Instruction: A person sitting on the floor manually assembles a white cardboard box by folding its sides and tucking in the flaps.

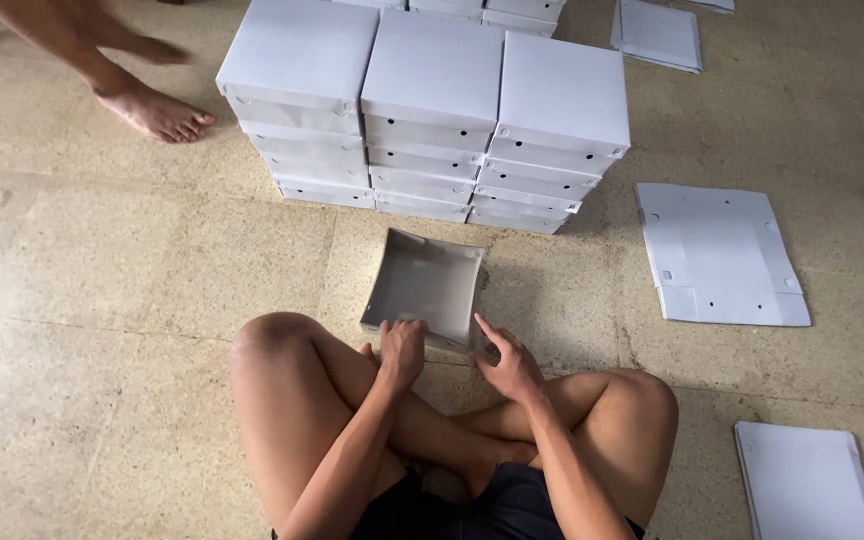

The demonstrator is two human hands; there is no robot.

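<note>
I sit cross-legged on a stone floor. An open grey-white cardboard box (424, 285) lies on the floor just in front of my legs, its inside facing up. My left hand (401, 350) grips the near wall of the box, fingers curled over its edge. At the box's near right corner my right hand (508, 362) rests, its fingers touching the corner edge.
Three stacks of finished white boxes (432, 110) stand beyond the open box. A flat unfolded box sheet (720, 255) lies to the right, a pile of flat sheets (807, 480) at lower right, more sheets (658, 33) at the top. Another person's bare foot (157, 112) stands at upper left.
</note>
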